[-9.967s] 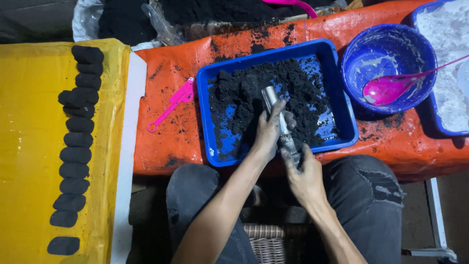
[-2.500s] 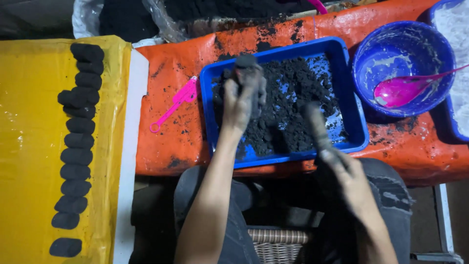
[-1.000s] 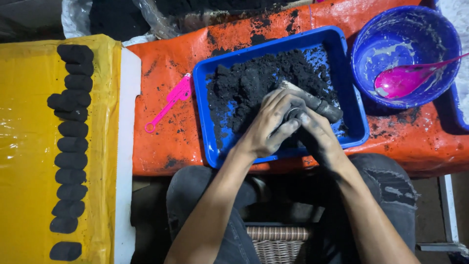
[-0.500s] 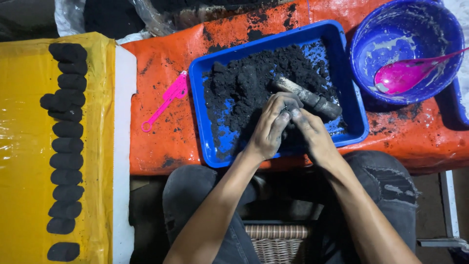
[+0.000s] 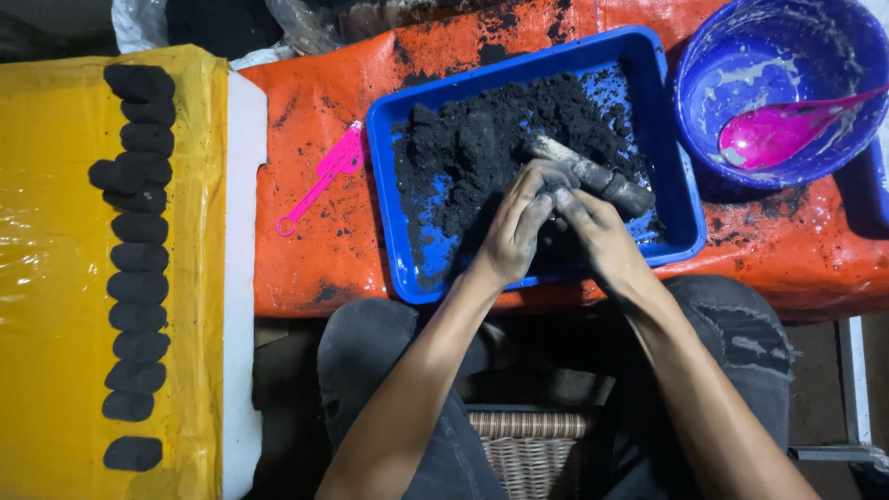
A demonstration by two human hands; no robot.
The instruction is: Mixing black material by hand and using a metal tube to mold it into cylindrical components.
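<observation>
I see a grey metal tube, caked with black dust, lying tilted across the black powder heaped in the blue tray. Its lower end sits under my fingers, while its upper end points toward the tray's right wall. The powder is dark, clumpy and piled mostly in the tray's middle.

Black powder looks matt, coarse and crumbly, heaped in a glossy blue plastic tray. The tube shows dull grey metal, smeared dark. Orange sheet on the table is woven plastic, stained. Yellow sheet shines, wrinkled. The pressed lumps look matt and rough. Basket below is woven wicker.
</observation>
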